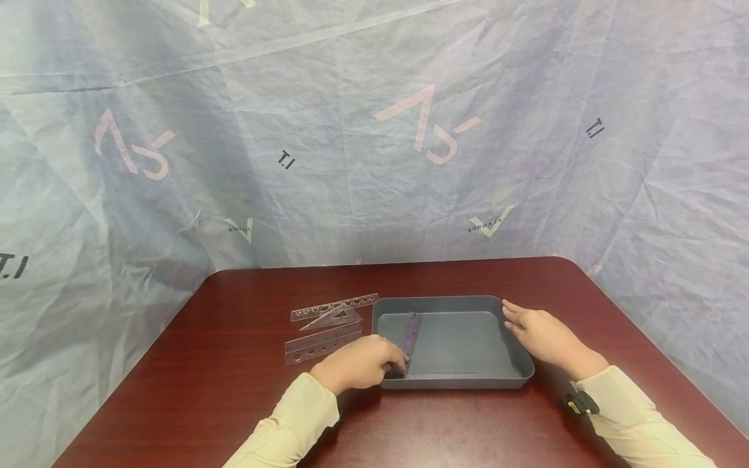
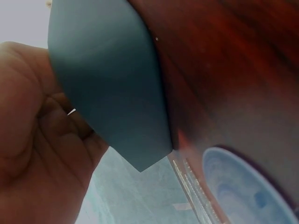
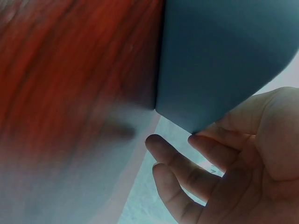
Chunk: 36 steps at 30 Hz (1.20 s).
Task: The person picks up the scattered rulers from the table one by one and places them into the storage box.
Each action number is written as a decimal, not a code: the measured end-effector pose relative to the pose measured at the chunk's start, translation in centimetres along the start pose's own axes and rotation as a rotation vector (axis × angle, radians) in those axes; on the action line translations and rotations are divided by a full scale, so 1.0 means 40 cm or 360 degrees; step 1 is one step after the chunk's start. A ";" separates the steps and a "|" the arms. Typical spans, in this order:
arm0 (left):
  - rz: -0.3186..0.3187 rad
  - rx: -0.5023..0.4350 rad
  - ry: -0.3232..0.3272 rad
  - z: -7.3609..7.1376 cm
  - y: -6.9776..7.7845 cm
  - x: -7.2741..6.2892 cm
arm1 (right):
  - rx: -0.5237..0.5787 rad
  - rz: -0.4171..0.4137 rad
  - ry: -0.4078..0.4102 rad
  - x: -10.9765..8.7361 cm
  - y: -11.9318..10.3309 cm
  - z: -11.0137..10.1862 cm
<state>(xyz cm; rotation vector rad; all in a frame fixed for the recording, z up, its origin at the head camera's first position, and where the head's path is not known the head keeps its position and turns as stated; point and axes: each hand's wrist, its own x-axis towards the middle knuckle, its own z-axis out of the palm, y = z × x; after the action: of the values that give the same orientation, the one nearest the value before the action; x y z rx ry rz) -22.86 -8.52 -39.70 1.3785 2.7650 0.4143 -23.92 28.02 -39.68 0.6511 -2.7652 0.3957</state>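
A grey rectangular tray [image 1: 453, 304] sits on the table, and its outer wall fills much of both wrist views. Inside its left part lies a purple ruler [image 1: 413, 331], running from back to front. My left hand [image 1: 365, 361] reaches over the tray's left side and grips the ruler near its front end with curled fingers; the fingertips are partly hidden. A clear ruler [image 1: 443, 375] lies along the tray's near wall. At the back right corner, my right hand [image 1: 544, 335] pinches the tray rim, its other fingers loosely extended outside, as the right wrist view shows.
Left of the tray lie a clear stencil ruler [image 1: 335, 307], a clear set square [image 1: 333, 318] and another clear ruler [image 1: 323, 343] with round holes. The dark red table [image 1: 234, 325] ends at a grey printed cloth [image 1: 351, 195] hanging behind and at both sides.
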 end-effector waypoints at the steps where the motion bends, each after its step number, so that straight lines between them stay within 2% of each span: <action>1: 0.0002 0.0002 0.0000 0.000 0.000 0.000 | 0.0000 0.0005 -0.0003 0.000 0.000 0.000; 14: 0.0036 0.0063 0.0024 -0.002 0.001 0.000 | 0.0003 0.0004 -0.0012 0.002 -0.003 -0.003; 20: 0.0109 0.0090 0.0087 -0.014 -0.001 -0.004 | 0.0005 0.0004 -0.0011 0.000 -0.011 -0.005; 24: 0.0144 0.0093 0.0186 -0.043 -0.006 -0.011 | 0.0005 0.0009 -0.0015 -0.002 -0.013 -0.006; 31: 0.0032 0.0161 0.0287 -0.114 -0.008 -0.046 | -0.0004 0.0002 -0.0011 0.001 -0.011 -0.006; 36: 0.0008 0.0196 0.0349 -0.157 -0.007 -0.069 | 0.0004 0.0013 -0.0023 0.000 -0.011 -0.006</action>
<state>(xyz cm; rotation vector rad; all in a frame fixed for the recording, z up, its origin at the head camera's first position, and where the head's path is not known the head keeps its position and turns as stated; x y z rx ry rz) -22.28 -12.28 -33.97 1.4470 3.0100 0.4261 -23.66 27.71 -39.35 0.6462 -2.7822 0.3977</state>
